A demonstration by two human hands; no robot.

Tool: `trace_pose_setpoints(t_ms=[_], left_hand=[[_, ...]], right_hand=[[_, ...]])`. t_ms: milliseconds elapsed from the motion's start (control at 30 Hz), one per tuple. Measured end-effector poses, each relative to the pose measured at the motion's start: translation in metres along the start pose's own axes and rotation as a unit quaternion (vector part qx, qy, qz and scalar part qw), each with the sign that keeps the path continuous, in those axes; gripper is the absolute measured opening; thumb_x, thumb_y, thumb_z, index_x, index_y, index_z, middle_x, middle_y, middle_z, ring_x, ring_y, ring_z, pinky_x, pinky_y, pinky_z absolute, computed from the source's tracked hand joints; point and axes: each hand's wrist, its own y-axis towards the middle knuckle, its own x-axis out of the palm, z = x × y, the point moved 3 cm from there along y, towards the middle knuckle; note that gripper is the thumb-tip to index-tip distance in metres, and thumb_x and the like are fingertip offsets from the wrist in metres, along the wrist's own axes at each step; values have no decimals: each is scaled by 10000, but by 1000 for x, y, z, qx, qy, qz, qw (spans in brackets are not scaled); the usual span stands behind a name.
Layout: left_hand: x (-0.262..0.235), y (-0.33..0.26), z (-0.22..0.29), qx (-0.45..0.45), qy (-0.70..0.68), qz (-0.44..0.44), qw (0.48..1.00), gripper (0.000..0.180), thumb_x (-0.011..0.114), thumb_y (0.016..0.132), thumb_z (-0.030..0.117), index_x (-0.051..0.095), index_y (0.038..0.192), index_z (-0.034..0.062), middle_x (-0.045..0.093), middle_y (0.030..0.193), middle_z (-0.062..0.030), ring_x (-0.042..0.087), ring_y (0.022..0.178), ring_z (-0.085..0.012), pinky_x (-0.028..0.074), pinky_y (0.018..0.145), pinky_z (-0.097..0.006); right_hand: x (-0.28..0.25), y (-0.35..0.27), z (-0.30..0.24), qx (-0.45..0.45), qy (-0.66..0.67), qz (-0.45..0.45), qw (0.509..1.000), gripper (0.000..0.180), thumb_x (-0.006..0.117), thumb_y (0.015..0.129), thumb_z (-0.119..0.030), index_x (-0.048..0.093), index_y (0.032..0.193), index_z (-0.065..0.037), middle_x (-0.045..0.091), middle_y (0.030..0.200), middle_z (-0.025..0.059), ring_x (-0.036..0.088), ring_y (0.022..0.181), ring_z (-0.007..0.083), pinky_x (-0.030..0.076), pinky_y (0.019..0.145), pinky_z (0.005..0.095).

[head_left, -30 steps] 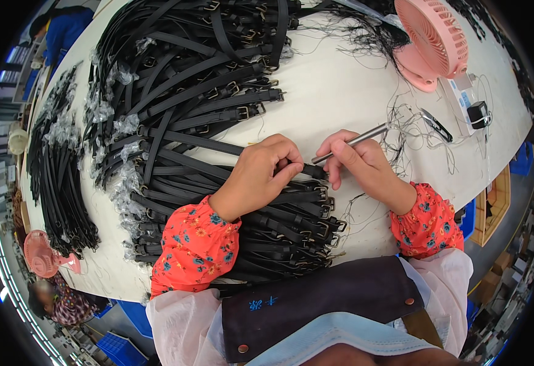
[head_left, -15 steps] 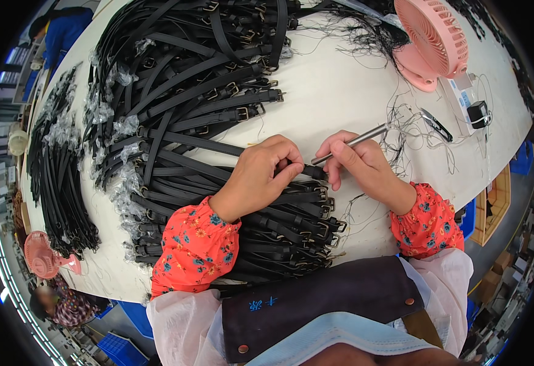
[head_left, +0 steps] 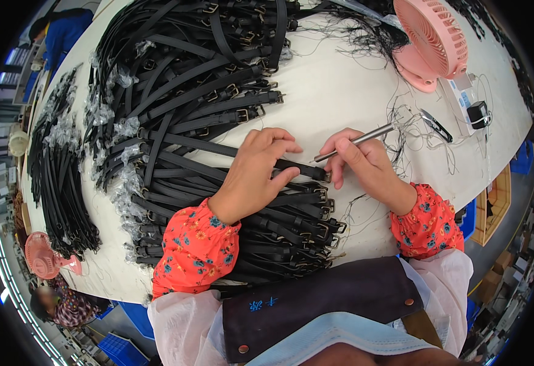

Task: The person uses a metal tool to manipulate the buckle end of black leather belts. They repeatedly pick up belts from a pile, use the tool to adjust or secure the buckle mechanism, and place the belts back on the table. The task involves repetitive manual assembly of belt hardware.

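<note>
While over a black belt [head_left: 308,171], left hand [head_left: 257,172] arched, thumb apart.

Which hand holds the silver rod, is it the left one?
No, the right hand holds the silver rod, while the left hand is open.

One wide, head-worn fisheye view looks down and forward over a white table [head_left: 334,82]. The left hand [head_left: 256,172] and right hand [head_left: 364,163] appear close, near the middle; the apron [head_left: 322,296] lies nearer, below them; straight lines bend outward.
</note>
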Motion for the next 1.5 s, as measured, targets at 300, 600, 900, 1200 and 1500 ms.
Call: trace_pose_setpoints(t_ms=[300,600,900,1200,1500], left_hand=[[2,-3,6,175,205,7,963,171,767,775,9,658,886,79,669,950,-29,604,884,-260,466,787,-363],[1,-1,2,-46,-38,-50,997,175,782,831,-17,649,938,23,613,983,-65,594,704,-150,494,640,-300],[6,-4,4,140,105,-21,984,142,727,822,-25,653,935,21,649,958,-102,604,872,-309,497,783,-374],[5,0,-1,56,49,-32,997,96,696,870,8,614,916,28,642,887,-111,589,859,-332,477,782,-399],[7,0,-2,54,55,-25,997,99,704,866,10,619,913,33,642,877,-109,591,849,-328,478,777,-401]], right_hand=[[-2,0,-4,-31,14,39,999,427,431,1116,-356,621,1126,26,652,763,68,631,705,126,504,691,261],[-1,0,-6,-20,9,27,999,440,427,1116,-363,622,1110,32,651,731,63,635,701,124,516,734,269],[1,-1,-6,-8,-12,-1,1000,458,431,1114,-366,645,1040,32,640,708,52,606,612,113,512,684,266],[4,0,-9,26,-32,-30,999,486,442,1111,-338,665,911,45,642,766,66,609,614,112,503,608,258],[6,0,-9,38,-23,-30,999,451,438,1111,-313,663,950,43,648,813,67,619,628,107,514,614,249]])
